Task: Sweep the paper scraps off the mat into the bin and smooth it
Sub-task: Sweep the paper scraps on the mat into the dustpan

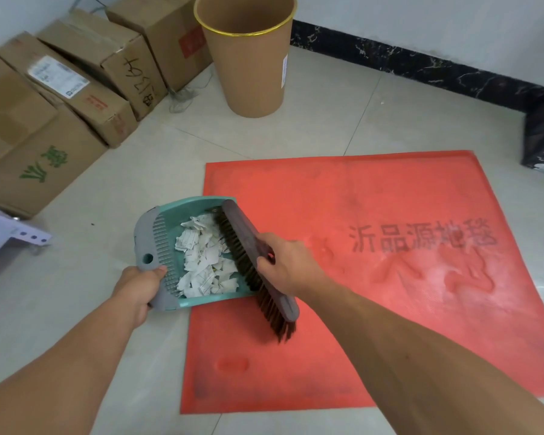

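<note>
Right hand grips the brush, penning the paper scraps inside the dustpan, which the left hand clamps at the mat edge. Sweeping looks finished; emptying into the bin beyond the mat and flattening its wrinkles remain.

I can read dark characters "沂品源地毯" printed on the red mat. One cardboard box carries handwritten marks, perhaps "1769", uncertain. Green characters on the nearest box and the white shipping label are too blurred for me.
</note>
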`<state>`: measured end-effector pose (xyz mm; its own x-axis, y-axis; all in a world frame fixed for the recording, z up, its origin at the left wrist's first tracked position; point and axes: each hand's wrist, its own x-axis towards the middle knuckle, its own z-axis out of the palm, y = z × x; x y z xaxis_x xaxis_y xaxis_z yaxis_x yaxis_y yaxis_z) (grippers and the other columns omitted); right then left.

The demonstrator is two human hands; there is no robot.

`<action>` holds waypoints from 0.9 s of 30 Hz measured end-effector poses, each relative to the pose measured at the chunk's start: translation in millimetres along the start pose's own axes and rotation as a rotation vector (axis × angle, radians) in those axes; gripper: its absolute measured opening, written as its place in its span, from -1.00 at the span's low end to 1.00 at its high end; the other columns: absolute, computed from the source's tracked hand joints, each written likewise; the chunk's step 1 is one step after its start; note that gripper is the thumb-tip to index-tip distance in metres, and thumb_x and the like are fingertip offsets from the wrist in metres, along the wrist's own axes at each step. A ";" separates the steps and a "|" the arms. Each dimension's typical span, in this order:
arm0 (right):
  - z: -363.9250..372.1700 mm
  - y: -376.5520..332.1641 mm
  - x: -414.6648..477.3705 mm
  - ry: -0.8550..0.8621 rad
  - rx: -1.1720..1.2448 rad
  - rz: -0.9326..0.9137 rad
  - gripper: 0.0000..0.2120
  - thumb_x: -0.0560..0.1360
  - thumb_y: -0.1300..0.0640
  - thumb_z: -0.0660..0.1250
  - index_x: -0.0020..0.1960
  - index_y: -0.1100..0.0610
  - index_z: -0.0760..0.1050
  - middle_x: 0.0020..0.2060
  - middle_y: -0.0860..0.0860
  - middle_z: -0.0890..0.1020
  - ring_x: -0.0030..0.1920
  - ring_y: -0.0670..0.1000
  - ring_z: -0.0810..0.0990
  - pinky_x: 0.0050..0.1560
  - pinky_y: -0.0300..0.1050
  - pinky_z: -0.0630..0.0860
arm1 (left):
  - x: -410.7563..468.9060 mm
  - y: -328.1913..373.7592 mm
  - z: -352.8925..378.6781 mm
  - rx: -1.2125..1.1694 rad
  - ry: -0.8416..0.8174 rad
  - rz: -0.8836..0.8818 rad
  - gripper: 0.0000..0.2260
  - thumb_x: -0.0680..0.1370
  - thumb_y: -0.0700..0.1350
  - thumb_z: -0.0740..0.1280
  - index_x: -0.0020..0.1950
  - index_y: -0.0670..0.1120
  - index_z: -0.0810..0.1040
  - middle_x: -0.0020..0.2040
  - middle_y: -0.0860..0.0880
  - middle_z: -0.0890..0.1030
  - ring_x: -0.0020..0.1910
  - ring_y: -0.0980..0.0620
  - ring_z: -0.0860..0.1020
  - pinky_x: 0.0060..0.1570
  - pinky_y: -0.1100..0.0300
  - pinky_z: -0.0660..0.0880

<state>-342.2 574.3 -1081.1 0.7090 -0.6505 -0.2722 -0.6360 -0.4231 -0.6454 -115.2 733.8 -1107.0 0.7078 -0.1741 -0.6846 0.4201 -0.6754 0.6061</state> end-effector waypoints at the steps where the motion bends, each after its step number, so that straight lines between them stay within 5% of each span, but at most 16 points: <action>1: -1.4 -2.9 -1.2 -0.004 0.003 -0.019 -0.53 0.50 0.03 0.23 0.41 0.00 0.36 0.02 0.11 0.67 0.06 0.22 0.58 -0.02 -0.01 0.51 | -2.3 -0.9 0.7 -0.012 -0.010 0.005 -0.75 0.59 -0.19 0.32 0.27 -0.18 0.51 0.15 -0.16 0.63 0.02 -0.15 0.61 0.04 -0.02 0.53; 12: -35.6 10.4 -21.1 0.339 0.062 0.169 -0.59 0.51 0.03 0.22 0.35 0.01 0.39 0.06 0.14 0.65 0.04 0.26 0.59 -0.01 0.12 0.53 | -36.7 -17.3 6.5 -0.088 -0.135 -0.011 -0.77 0.63 -0.22 0.25 0.28 -0.19 0.51 0.11 -0.16 0.62 -0.12 -0.03 0.59 -0.15 0.11 0.51; 22: -39.8 35.1 -43.6 0.322 0.114 0.348 -0.65 0.55 0.07 0.19 0.32 0.06 0.40 0.02 0.13 0.64 0.02 0.24 0.59 -0.04 0.04 0.50 | -60.4 -12.0 9.0 -0.160 -0.200 0.002 -0.81 0.64 -0.22 0.23 0.23 -0.17 0.52 0.00 -0.11 0.64 -0.09 -0.03 0.59 -0.11 0.08 0.50; 27: -53.0 22.6 -53.4 0.299 0.132 0.382 -0.57 0.57 0.08 0.17 0.44 0.02 0.29 0.13 0.16 0.61 0.12 0.26 0.56 0.05 0.07 0.48 | -83.2 13.8 18.7 -0.247 -0.181 0.046 -0.78 0.62 -0.20 0.27 0.26 -0.17 0.50 0.10 -0.12 0.61 -0.08 -0.01 0.58 0.10 0.03 0.46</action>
<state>-410.6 566.0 -1043.4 0.3029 -0.9037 -0.3026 -0.7754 -0.0491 -0.6296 -178.9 725.6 -1049.2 0.6260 -0.3397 -0.7020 0.5312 -0.4732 0.7027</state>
